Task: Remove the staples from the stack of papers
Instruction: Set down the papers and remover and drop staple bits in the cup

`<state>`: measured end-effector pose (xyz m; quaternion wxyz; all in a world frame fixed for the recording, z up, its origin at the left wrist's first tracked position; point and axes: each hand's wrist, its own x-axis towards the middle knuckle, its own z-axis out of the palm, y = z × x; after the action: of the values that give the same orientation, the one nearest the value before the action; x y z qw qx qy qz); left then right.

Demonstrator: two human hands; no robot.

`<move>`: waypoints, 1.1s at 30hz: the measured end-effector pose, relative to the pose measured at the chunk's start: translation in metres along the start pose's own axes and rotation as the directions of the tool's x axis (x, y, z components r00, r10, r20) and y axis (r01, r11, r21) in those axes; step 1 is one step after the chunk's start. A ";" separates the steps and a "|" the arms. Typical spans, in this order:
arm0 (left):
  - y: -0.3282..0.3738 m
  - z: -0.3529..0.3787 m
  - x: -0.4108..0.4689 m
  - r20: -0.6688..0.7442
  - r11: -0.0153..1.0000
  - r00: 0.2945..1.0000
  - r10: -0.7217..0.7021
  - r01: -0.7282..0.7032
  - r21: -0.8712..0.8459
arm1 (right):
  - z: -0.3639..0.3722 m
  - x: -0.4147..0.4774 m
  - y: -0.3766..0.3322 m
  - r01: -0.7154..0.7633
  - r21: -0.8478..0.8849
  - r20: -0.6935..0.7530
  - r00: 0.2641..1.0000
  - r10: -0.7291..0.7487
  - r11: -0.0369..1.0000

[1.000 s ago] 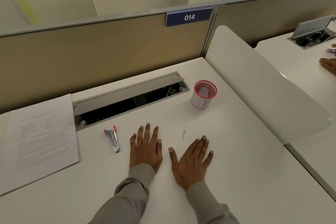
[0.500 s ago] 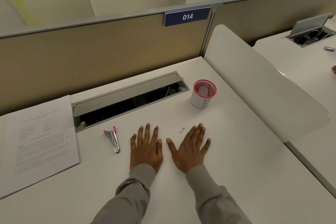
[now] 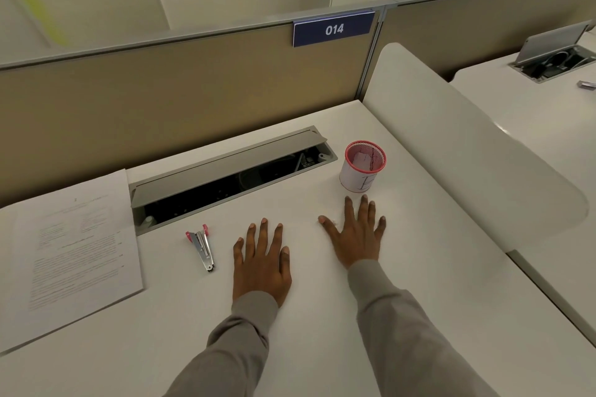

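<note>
left hand (image 3: 262, 263) flat on desk (image 3: 419, 267) | right hand (image 3: 356, 234) flat, fingers spread

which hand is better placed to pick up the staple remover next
Left. The left hand lies flat just beside the staple remover, with the papers further on that side; the right hand rests flat nearer the cup.
</note>
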<state>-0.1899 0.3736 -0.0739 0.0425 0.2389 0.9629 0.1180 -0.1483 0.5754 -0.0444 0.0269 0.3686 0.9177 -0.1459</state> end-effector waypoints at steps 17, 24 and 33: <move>0.001 -0.001 -0.001 -0.012 1.000 1.000 -0.002 0.002 -0.027 | 0.016 -0.047 -0.048 -0.030 0.036 0.024 0.999 0.030 0.999; 0.000 -0.001 0.000 -0.010 1.000 1.000 0.001 -0.001 -0.030 | -0.003 -0.033 -0.037 0.158 0.027 -0.135 0.979 -0.153 0.987; 0.000 0.001 -0.001 -0.016 1.000 1.000 0.002 -0.002 -0.027 | -0.025 -0.025 -0.037 0.434 -0.203 -0.124 0.878 -0.462 0.878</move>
<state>-0.1895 0.3731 -0.0747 0.0381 0.2383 0.9613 0.1331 -0.1540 0.5407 -0.0077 -0.0543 0.1529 0.9860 -0.0381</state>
